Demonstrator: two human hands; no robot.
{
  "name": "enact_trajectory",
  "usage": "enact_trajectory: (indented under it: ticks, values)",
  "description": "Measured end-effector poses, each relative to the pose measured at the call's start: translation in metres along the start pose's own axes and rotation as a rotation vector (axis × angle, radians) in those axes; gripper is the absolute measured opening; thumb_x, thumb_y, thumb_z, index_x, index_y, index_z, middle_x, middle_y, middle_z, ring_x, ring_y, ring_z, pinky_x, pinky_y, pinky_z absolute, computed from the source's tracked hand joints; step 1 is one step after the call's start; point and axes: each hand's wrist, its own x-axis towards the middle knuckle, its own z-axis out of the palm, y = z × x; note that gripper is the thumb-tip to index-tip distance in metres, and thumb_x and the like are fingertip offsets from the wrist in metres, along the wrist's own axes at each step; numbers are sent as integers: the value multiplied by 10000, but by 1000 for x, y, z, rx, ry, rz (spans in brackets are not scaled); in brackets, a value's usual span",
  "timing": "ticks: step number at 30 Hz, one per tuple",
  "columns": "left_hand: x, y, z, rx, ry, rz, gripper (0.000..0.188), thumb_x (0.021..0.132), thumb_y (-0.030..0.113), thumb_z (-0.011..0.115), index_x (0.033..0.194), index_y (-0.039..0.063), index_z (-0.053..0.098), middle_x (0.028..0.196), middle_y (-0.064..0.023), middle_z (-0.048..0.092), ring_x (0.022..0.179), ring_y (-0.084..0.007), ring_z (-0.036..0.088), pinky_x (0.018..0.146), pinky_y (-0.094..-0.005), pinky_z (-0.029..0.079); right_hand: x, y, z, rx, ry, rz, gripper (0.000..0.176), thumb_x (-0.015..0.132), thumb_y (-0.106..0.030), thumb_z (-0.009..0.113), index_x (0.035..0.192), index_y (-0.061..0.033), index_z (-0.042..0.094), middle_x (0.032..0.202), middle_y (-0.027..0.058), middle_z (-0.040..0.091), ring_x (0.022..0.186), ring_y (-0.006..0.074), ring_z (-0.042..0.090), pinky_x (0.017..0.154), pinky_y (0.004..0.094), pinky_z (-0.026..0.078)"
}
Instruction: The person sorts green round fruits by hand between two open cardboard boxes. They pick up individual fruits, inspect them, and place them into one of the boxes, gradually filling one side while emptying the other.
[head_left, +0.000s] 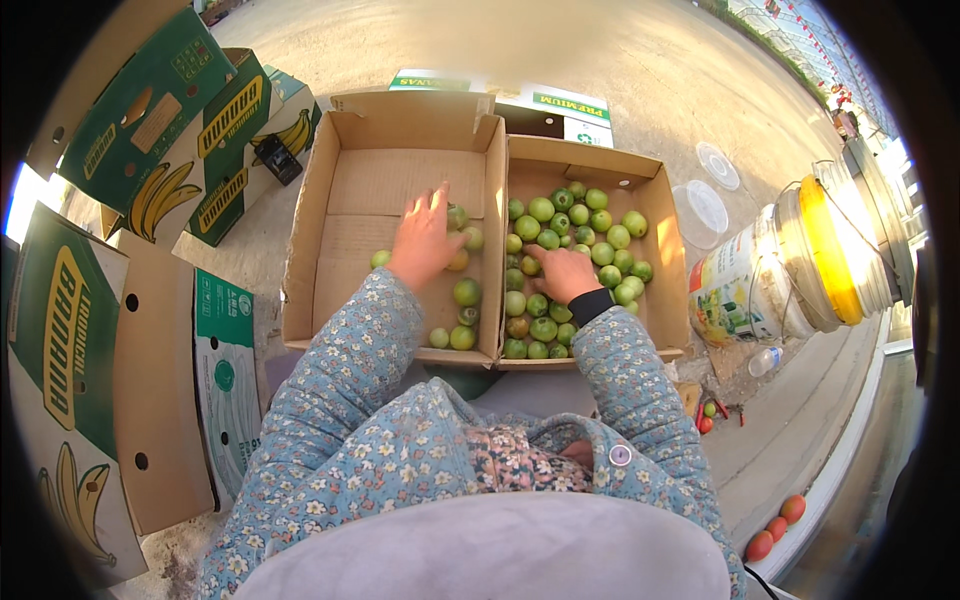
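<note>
Two open cardboard boxes stand side by side before me. The left box (360, 180) holds several green tomatoes (466, 292), mostly along its right side. My left hand (426, 244) is over them, its fingers spread beside a few green tomatoes and a yellowish one (458, 260); whether it touches them I cannot tell. Many green tomatoes (541, 208) lie in the right box (585, 154). There my right hand (564, 274) is lowered among them, fingertips at a small yellow-green tomato (530, 265); its grip on that tomato is unclear.
Banana cartons (67, 330) are stacked at the left, with a black phone (278, 160) leaning near them. Stacked buckets (780, 262), clear plastic lids (706, 214) and a plastic bottle (765, 362) are on the right. Red tomatoes (777, 529) lie on a ledge at the lower right.
</note>
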Motion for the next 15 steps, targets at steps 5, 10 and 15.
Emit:
enact_trajectory:
  ticks: [5, 10, 15]
  values:
    - [-35, 14, -60, -39, -775, 103, 648, 794, 482, 736, 1241, 36, 592, 1034, -230, 657, 983, -398, 626, 859, -466, 505, 6, 3, -2, 53, 136, 61, 308, 789, -322, 722, 962, -78, 648, 830, 149, 697, 806, 350, 677, 667, 459, 517]
    - [-87, 51, -69, 15, -925, 284, 323, 797, 309, 723, 1014, 82, 645, 789, -180, 669, 783, -389, 658, 705, -505, 516, 8, -7, -35, 853, 411, 114, 446, 833, -437, 736, 993, -29, 653, 811, 135, 683, 727, 239, 656, 684, 348, 513]
    - [-86, 42, -66, -170, -966, 417, 199, 798, 155, 698, 946, 41, 630, 781, -197, 656, 771, -396, 646, 686, -494, 519, 5, -32, -50, 1062, 430, -162, 399, 812, -363, 787, 993, -26, 672, 821, 77, 651, 682, 166, 603, 647, 291, 483]
